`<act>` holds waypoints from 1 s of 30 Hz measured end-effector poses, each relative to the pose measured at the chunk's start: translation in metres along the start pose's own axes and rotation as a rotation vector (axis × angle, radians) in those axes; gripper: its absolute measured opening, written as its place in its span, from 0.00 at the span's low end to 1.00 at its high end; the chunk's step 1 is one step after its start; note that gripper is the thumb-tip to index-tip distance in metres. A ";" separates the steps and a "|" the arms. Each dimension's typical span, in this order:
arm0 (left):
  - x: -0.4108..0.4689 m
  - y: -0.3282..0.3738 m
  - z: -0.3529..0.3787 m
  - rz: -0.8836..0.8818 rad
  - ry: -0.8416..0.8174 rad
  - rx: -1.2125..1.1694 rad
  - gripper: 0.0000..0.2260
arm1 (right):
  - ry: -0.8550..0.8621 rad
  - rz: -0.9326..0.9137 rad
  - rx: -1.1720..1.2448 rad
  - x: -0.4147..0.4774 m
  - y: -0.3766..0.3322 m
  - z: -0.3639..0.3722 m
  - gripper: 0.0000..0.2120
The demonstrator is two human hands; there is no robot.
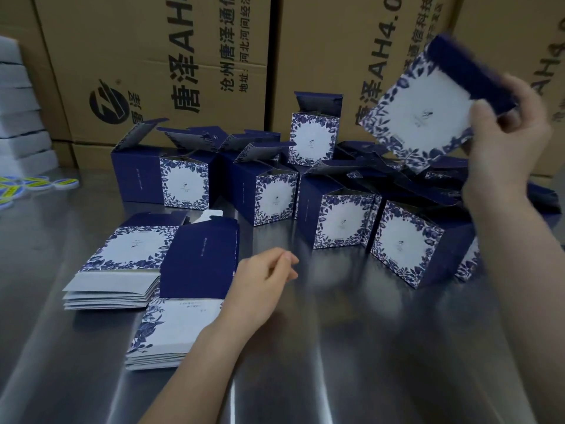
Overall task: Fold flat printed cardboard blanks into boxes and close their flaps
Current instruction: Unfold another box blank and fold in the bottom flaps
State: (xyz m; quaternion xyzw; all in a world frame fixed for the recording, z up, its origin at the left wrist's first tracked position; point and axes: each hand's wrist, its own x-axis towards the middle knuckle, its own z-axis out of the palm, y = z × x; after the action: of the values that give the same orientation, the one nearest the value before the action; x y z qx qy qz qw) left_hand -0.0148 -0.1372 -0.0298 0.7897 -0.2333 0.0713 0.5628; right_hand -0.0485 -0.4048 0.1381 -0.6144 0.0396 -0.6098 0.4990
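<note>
A right hand [504,142] grips a folded box [425,108] above the pile [342,221]. The left hand [263,280], loosely curled and empty, hovers before the pile, near flat blanks [171,328]. A careless drop could topple crowded neighbours.

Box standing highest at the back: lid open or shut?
Open. The highest box has its navy lid flap standing upright above the opening, not tucked in.

Work surface: a brushed-metal bench [336,347], reflective, with lengthwise streaks of glare. Rear boundary: large brown cartons [153,71] standing side by side, printed with black characters and a round logo. Far left: a stack of white slabs [18,117]. Just below it, round yellow-and-blue labels [33,183] lie flat. Lighting is dim.
</note>
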 end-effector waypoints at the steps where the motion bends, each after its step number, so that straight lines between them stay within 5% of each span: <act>1: 0.000 0.000 0.000 -0.004 -0.003 0.002 0.12 | 0.016 0.007 -0.039 0.009 0.006 -0.001 0.18; 13: -0.002 0.003 0.001 -0.028 -0.023 0.018 0.13 | 0.011 0.145 -0.387 0.037 0.074 -0.010 0.20; 20: 0.000 0.001 0.002 -0.041 -0.055 0.059 0.13 | -0.134 0.178 -0.559 0.036 0.081 -0.006 0.25; 30: 0.000 0.000 0.003 -0.069 -0.089 0.092 0.11 | -0.307 0.436 -0.426 0.032 0.079 -0.010 0.41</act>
State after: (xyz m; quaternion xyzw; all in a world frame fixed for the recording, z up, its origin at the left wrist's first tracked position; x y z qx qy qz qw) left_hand -0.0152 -0.1397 -0.0308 0.8248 -0.2272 0.0275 0.5171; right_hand -0.0038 -0.4704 0.1058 -0.7666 0.2212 -0.3672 0.4781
